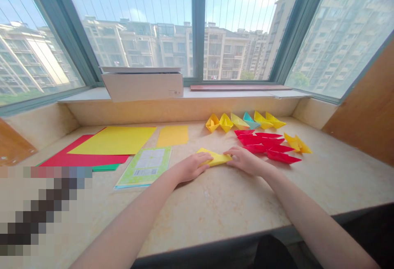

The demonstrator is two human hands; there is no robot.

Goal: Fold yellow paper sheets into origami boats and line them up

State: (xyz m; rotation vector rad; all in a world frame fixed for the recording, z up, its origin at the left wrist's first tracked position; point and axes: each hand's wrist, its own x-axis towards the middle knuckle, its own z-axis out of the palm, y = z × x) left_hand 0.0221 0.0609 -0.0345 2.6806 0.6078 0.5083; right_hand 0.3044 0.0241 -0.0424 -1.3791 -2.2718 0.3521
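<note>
A piece of folded yellow paper lies on the counter between my hands. My left hand grips its left end, the fingers curled over the edge. At the opposite end, my right hand pinches the tip between thumb and fingers. Just beyond my right hand sits a cluster of red paper boats, with an orange-yellow paper boat beside it. Behind them stands a row of folded boats, including a yellow boat and a blue boat.
To the left lie a large yellow sheet, a red sheet and a smaller orange-yellow sheet. A green-patterned paper packet is near my left forearm. A white box rests on the window ledge. The counter's front edge runs below my arms.
</note>
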